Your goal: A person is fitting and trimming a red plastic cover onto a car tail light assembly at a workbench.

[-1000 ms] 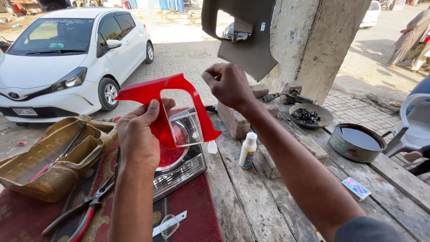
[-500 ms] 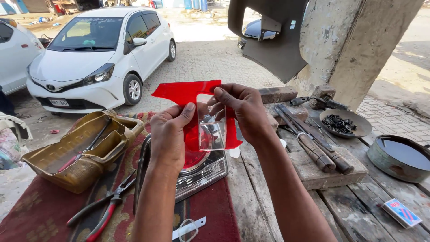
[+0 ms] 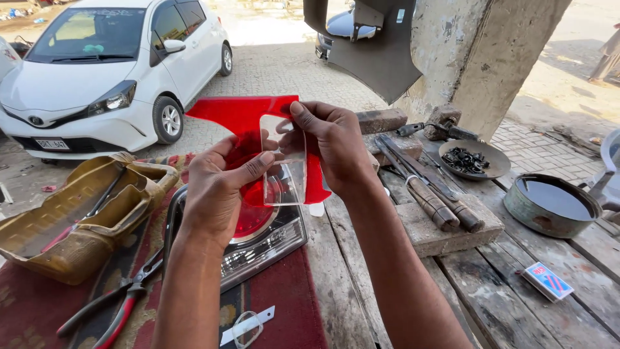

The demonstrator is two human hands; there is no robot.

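Red plastic sheet [image 3: 240, 116], held up over the desk [image 3: 516, 310] with a clear plastic piece [image 3: 284, 169] laid against its front. Left hand [image 3: 216, 187] clamped on the clear piece's left edge, thumb across its face; right hand [image 3: 332, 145] pinching the top right corner and the red sheet behind. Hands close together, not touching. Underneath, near and slightly left: tail lamp unit [image 3: 258, 236] on a dark red cloth [image 3: 284, 304], just below the held pieces. Open room to the right only as far as the stone block [image 3: 445, 226] carrying metal punches [image 3: 423, 187]. Left side hemmed by a tan tray [image 3: 71, 213] and red-handled pliers [image 3: 110, 310] near the front edge. Sheet itself: glossy, translucent red, cut with a flat top and a notch, lower part hidden behind the clear piece. Clear piece: rounded rectangle, colourless, edges catching light.
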